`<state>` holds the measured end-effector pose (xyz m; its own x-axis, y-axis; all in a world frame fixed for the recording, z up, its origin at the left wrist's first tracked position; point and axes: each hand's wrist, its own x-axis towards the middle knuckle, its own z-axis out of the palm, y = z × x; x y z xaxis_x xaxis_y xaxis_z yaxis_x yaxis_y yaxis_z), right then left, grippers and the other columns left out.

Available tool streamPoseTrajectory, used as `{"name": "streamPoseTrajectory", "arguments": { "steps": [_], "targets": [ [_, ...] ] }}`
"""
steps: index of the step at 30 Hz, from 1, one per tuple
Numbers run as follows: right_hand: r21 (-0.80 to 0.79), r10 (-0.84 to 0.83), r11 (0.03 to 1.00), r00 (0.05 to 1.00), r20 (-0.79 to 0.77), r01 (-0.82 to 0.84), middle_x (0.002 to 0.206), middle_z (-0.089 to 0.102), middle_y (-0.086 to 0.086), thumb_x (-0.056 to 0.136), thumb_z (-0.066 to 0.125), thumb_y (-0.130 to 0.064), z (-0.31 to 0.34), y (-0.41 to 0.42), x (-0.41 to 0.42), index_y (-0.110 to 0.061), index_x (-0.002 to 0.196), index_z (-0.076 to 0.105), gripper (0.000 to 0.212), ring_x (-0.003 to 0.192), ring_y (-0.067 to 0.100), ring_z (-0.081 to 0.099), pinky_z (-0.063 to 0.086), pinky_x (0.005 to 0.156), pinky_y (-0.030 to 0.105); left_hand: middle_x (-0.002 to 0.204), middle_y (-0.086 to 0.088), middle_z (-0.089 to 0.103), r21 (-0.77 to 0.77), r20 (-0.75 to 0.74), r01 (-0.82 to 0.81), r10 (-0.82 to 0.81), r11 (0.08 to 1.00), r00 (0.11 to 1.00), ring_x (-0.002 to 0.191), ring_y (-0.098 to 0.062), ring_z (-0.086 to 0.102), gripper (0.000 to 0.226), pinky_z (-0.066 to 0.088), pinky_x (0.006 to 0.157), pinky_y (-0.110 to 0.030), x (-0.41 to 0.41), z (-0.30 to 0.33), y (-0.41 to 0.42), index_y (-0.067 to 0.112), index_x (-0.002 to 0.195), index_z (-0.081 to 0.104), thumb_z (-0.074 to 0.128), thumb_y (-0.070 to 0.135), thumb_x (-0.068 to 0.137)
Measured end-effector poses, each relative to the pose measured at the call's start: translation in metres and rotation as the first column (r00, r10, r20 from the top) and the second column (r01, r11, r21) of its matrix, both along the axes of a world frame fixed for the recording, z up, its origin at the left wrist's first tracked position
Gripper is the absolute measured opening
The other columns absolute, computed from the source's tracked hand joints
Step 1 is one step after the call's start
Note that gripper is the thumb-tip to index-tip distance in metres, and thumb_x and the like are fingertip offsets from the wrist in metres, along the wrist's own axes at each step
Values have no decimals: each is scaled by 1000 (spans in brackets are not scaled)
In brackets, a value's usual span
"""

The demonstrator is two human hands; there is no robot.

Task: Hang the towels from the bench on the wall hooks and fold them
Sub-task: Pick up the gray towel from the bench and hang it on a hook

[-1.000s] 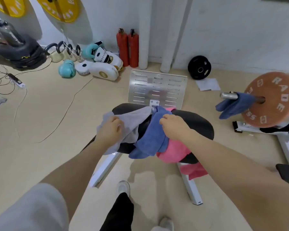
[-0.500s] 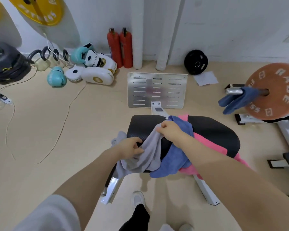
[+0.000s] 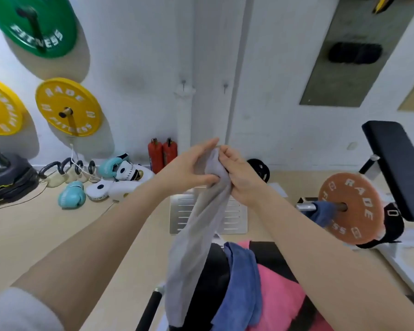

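I hold a grey towel up in front of me, and it hangs down in a long bunch over the black bench. My left hand grips its top from the left, thumb across the cloth. My right hand pinches the top edge from the right. A blue towel and a pink towel lie on the bench below. Two small wall hooks stick out of the white wall above my hands.
A second blue towel hangs on a barbell sleeve beside an orange weight plate at right. Yellow and green plates hang on the left wall. Boxing gloves, kettlebells, two red extinguishers and a metal footplate lie on the floor.
Both hands lifted the grey towel off the bench to chest height, and my view tilted up to the wall and hooks. The blue and pink towels stayed on the bench.
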<state>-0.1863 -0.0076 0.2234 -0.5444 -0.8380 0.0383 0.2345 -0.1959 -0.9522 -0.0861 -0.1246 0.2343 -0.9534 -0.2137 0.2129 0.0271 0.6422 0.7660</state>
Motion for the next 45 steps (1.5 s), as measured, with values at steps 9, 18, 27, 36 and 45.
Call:
{"name": "streamPoseTrajectory", "arguments": {
  "steps": [9,18,27,36,45],
  "targets": [
    [-89,-172,984,964,-203,156,72,66,0,93,51,-14,94,45,-29,-13,81,63,16,71,11,60,51,68,19,70,5,54,-319,-224,-242,175,916,959,64,-8,47,8,35,57,-18,-30,102,28,10,89,63,57,9,85],
    [254,42,966,933,-357,54,92,65,12,85,65,-20,78,105,-48,-3,99,64,22,83,23,61,49,82,39,64,-5,50,634,-357,-175,486,753,798,51,-12,50,29,47,49,-22,-58,106,91,11,93,57,34,-6,89],
    [364,-60,896,880,-471,256,79,62,10,96,47,-29,48,171,-80,-7,85,61,28,62,15,57,45,57,21,84,-1,57,731,-451,-191,673,655,586,88,-16,53,29,42,82,-23,-66,69,115,24,82,60,44,0,89],
    [210,36,972,810,-586,109,78,68,-2,91,56,-24,66,202,-77,-5,83,67,24,80,9,62,49,85,31,92,14,57,-63,-91,-163,157,985,983,85,-1,56,39,45,73,-11,-75,27,222,26,113,46,68,31,80],
    [102,10,994,886,-464,42,96,64,1,85,64,-11,56,242,-87,-27,105,51,29,85,12,62,52,85,32,86,-2,66,249,-98,-273,304,929,948,79,-15,62,14,50,67,-24,-82,38,253,13,96,62,53,22,90]
  ]
}}
